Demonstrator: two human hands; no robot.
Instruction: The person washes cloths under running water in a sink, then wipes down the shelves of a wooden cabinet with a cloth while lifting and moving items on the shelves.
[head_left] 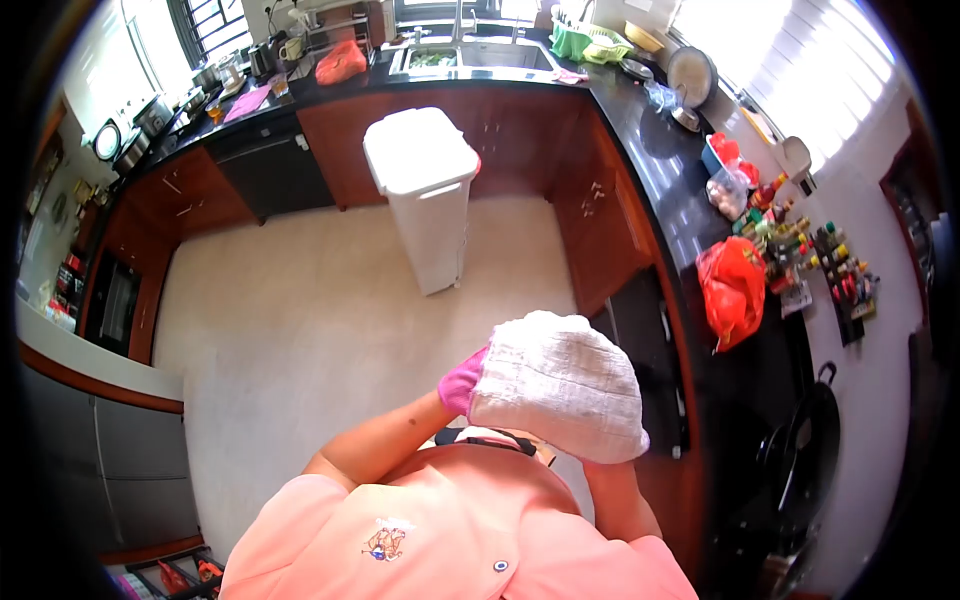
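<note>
A folded white cloth [560,385] with a quilted look is held up in front of my chest. My left hand [462,384], in a pink glove, grips the cloth at its left edge; the fingers go behind it. At the lower right corner of the cloth is my right hand [643,444], mostly covered by it, with only a bit of pale pink glove showing. The cloth hangs between both hands, above the floor.
A tall white bin [425,200] with its lid down stands on the floor ahead. Beyond it is a sink [505,58] in the black counter. On the right counter are a red plastic bag [731,292], several bottles [785,235] and a black wok [812,450].
</note>
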